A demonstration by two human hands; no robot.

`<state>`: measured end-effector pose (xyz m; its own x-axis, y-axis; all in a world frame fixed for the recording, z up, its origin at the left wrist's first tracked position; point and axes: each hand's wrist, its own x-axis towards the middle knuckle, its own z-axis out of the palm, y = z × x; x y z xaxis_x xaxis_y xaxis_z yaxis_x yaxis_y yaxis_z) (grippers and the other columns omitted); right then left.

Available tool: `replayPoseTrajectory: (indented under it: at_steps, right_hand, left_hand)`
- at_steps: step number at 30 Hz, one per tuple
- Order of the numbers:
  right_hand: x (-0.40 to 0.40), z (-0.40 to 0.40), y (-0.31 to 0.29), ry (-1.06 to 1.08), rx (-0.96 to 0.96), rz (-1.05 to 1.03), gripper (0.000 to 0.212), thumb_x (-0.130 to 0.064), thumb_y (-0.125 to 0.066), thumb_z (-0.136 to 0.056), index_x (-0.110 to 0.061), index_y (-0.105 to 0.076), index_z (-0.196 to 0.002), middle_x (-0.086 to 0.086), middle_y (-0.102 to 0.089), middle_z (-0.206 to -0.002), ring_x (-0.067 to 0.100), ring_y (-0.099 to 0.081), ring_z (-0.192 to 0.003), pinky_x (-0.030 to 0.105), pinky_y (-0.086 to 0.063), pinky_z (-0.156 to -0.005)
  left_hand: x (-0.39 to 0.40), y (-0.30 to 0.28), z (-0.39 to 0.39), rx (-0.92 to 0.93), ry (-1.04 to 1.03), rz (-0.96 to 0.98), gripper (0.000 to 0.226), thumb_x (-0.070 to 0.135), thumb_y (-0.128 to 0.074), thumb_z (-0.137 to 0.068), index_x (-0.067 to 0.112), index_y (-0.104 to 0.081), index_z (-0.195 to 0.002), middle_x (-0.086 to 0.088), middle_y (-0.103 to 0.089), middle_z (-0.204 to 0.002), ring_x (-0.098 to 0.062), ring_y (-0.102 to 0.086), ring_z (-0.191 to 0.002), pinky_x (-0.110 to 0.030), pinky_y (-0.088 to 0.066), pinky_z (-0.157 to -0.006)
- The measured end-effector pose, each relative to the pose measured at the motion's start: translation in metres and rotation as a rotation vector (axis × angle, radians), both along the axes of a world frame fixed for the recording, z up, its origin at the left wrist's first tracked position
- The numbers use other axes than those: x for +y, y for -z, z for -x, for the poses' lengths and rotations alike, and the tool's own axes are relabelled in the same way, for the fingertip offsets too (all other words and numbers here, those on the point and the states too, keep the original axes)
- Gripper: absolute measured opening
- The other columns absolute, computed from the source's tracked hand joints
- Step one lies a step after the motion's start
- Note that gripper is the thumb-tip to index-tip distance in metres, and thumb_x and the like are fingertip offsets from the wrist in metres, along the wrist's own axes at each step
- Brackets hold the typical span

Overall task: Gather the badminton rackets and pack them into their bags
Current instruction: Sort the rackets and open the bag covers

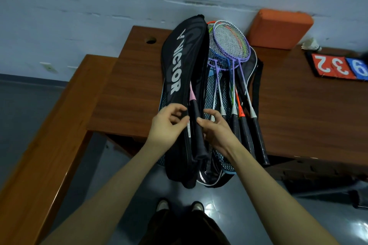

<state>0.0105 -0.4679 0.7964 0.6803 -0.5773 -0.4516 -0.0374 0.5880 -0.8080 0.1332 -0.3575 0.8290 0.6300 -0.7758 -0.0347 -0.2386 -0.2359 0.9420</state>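
Note:
A black racket bag marked VICTOR lies lengthwise on the wooden table, its lower end hanging over the front edge. A racket with a black handle and pink cone sticks out of its side opening. My left hand pinches the bag's edge left of the handle. My right hand pinches the bag's other edge, just right of the handle. Several loose rackets with purple, blue and orange frames lie to the right on a blue mesh bag.
An orange foam block stands against the wall at the back right. A shuttlecock and a flip scoreboard lie on the table's right part. A second wooden tabletop adjoins on the left. My shoes stand on the grey floor.

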Motion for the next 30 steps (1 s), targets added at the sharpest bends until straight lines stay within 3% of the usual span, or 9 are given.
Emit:
replayPoseTrajectory:
  at_steps: [5,9,12,16,18,21,23,27,30]
  right_hand:
    - [0.004,-0.011,-0.001,0.042,0.039,0.045,0.042,0.006,-0.065,-0.079,-0.008,-0.043,-0.112,0.009,-0.064,-0.080,0.022,-0.065,-0.071,0.034,-0.055,-0.066]
    - [0.009,-0.013,0.005,0.066,0.109,0.098,0.044,0.003,-0.069,-0.077,0.000,-0.047,-0.115,0.014,-0.058,-0.080,0.025,-0.062,-0.075,0.036,-0.055,-0.073]
    - [0.015,-0.011,0.006,0.044,0.146,0.094,0.054,-0.017,-0.078,-0.069,0.006,-0.053,-0.110,0.020,-0.050,-0.091,0.033,-0.053,-0.082,0.041,-0.049,-0.074]
    - [0.019,-0.006,0.009,0.005,0.175,0.153,0.015,-0.016,-0.070,-0.081,-0.013,-0.056,-0.075,0.013,-0.050,-0.073,0.024,-0.047,-0.066,0.034,-0.040,-0.061]
    - [0.019,-0.005,0.007,-0.014,0.169,0.173,0.018,-0.020,-0.064,-0.087,-0.012,-0.055,-0.074,0.010,-0.053,-0.069,0.025,-0.051,-0.065,0.034,-0.043,-0.062]
    - [0.020,-0.004,0.009,-0.023,0.211,0.193,0.029,-0.033,-0.071,-0.080,-0.008,-0.055,-0.080,0.013,-0.055,-0.074,0.026,-0.055,-0.070,0.038,-0.047,-0.068]
    - [0.018,-0.004,0.013,0.025,0.268,0.217,0.025,-0.023,-0.074,-0.078,-0.009,-0.053,-0.078,0.011,-0.055,-0.071,0.023,-0.055,-0.065,0.031,-0.048,-0.063]
    - [0.009,0.003,0.019,0.022,0.358,0.351,0.018,-0.013,-0.070,-0.081,-0.008,-0.054,-0.074,0.013,-0.054,-0.069,0.020,-0.053,-0.060,0.029,-0.047,-0.058]
    - [-0.001,0.010,0.019,-0.031,0.458,0.511,0.025,-0.017,-0.069,-0.081,-0.010,-0.049,-0.067,0.008,-0.051,-0.063,0.018,-0.050,-0.057,0.028,-0.044,-0.056]
  left_hand:
    - [0.028,0.002,0.010,-0.239,0.259,-0.156,0.052,0.038,-0.071,-0.075,0.035,-0.048,-0.122,0.009,-0.047,-0.107,-0.004,-0.049,-0.094,-0.022,-0.046,-0.080]
    - [0.040,0.012,0.020,-0.379,0.255,-0.188,0.071,0.050,-0.069,-0.066,0.033,-0.040,-0.129,0.009,-0.046,-0.113,-0.011,-0.048,-0.106,-0.033,-0.046,-0.091]
    - [0.039,0.024,0.023,-0.361,0.168,-0.165,0.070,0.037,-0.075,-0.067,0.023,-0.042,-0.127,0.004,-0.050,-0.108,-0.012,-0.050,-0.099,-0.035,-0.049,-0.086]
    - [0.042,0.036,0.027,-0.273,0.085,-0.117,0.063,0.039,-0.070,-0.066,0.019,-0.048,-0.122,0.005,-0.052,-0.101,-0.011,-0.051,-0.094,-0.029,-0.048,-0.084]
    - [0.045,0.039,0.025,-0.286,0.168,-0.096,0.064,0.051,-0.061,-0.068,0.022,-0.052,-0.124,0.008,-0.048,-0.111,-0.008,-0.044,-0.106,-0.019,-0.037,-0.094]
    - [0.047,0.043,0.017,-0.339,0.303,-0.126,0.056,0.054,-0.042,-0.078,0.029,-0.053,-0.127,0.010,-0.044,-0.123,-0.009,-0.035,-0.119,-0.026,-0.025,-0.102]
    - [0.045,0.048,0.015,-0.357,0.361,-0.160,0.050,0.049,-0.034,-0.082,0.032,-0.056,-0.124,0.011,-0.045,-0.127,-0.009,-0.034,-0.121,-0.028,-0.022,-0.099]
    - [0.037,0.061,0.021,-0.374,0.183,-0.178,0.043,0.042,-0.042,-0.079,0.022,-0.061,-0.111,0.001,-0.051,-0.120,-0.016,-0.045,-0.112,-0.035,-0.035,-0.094]
    - [0.026,0.066,0.019,-0.305,0.076,-0.256,0.048,0.042,-0.049,-0.080,0.016,-0.055,-0.119,-0.004,-0.049,-0.116,-0.018,-0.048,-0.110,-0.038,-0.041,-0.097]
